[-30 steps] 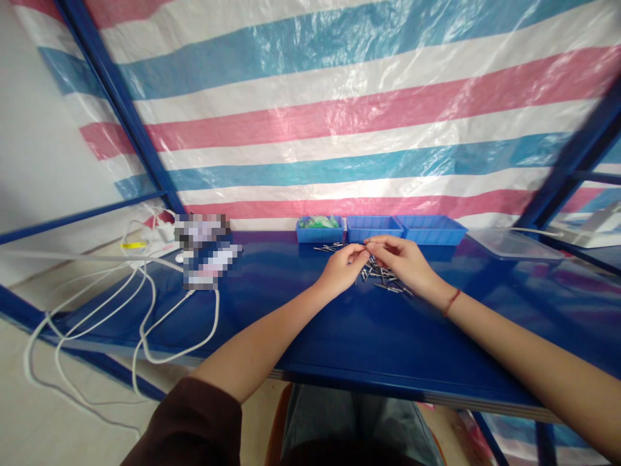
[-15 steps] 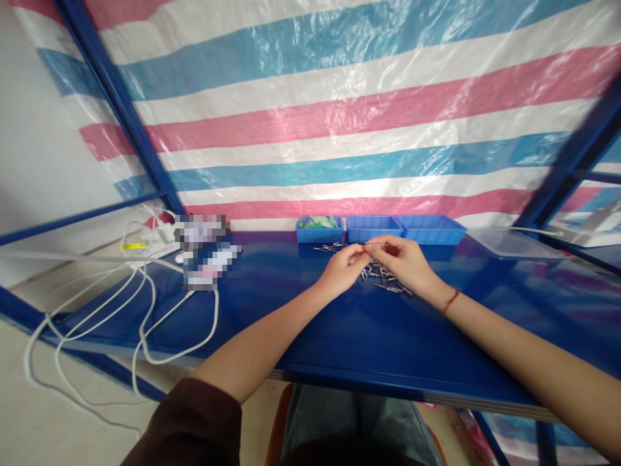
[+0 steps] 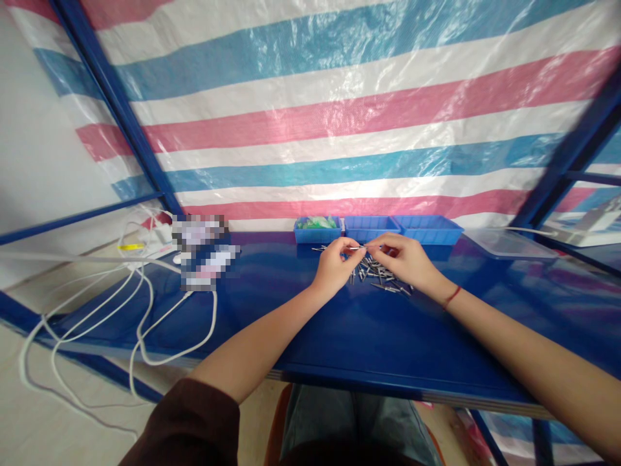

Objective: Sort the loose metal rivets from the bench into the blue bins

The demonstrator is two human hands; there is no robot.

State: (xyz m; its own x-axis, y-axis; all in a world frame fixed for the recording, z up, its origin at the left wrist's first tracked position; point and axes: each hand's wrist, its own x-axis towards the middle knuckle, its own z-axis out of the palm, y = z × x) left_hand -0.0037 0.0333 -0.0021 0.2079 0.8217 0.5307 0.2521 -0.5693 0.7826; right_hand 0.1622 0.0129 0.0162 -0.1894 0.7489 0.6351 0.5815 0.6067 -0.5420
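Note:
Between my two hands, over the pile, a slim metal rod (image 3: 358, 248) spans the fingertips. My left hand (image 3: 330, 266) pinches its left end, thumb and forefinger closed. At the other end, the fingertips of my right hand (image 3: 405, 260) are pinched together on it; they partly cover what they grip. A heap of similar slim metal rods (image 3: 381, 275) lies on the blue table (image 3: 339, 343) just below and between the hands. Some of the heap is hidden behind the fingers.
Behind the hands stand three blue bins: one with green plastic packets (image 3: 317, 237), a middle bin (image 3: 371, 223) and a right bin (image 3: 431, 234). A clear plastic lid (image 3: 509, 244) lies at the right. White cables (image 3: 150, 310) hang over the table's left side.
My hands have drawn slightly apart, the left moving a little left. The rod between the fingertips now shows more plainly, as does the heap below.

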